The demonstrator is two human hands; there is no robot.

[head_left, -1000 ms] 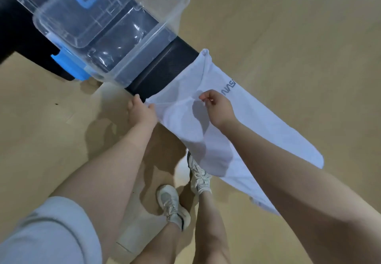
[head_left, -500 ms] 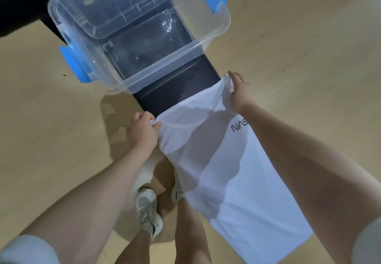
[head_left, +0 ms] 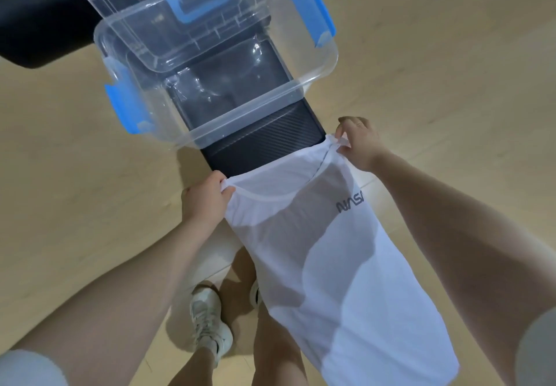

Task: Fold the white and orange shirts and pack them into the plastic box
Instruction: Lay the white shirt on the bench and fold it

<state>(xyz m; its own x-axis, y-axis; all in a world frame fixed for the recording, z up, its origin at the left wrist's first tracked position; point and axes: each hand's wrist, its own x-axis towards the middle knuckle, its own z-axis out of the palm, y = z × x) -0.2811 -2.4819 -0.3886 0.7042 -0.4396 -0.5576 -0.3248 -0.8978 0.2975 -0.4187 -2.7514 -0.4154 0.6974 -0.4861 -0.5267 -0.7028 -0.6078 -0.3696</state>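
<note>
At the far left, a dark black tabletop fills the upper corner above the pale wooden floor. Right of it, a clear plastic storage box with blue side latches stands open on a narrow black textured bench, and its transparent lid with a blue handle leans tilted into the box's far side. Below the box, the left hand pinches one upper corner of a thin white shirt with grey lettering, fingers curled over the fabric. The shirt hangs from the bench's near end down toward the floor, in front of the person's legs and a white lace-up sneaker. The right hand pinches the shirt's other upper corner, holding it taut just beside the bench edge.
</note>
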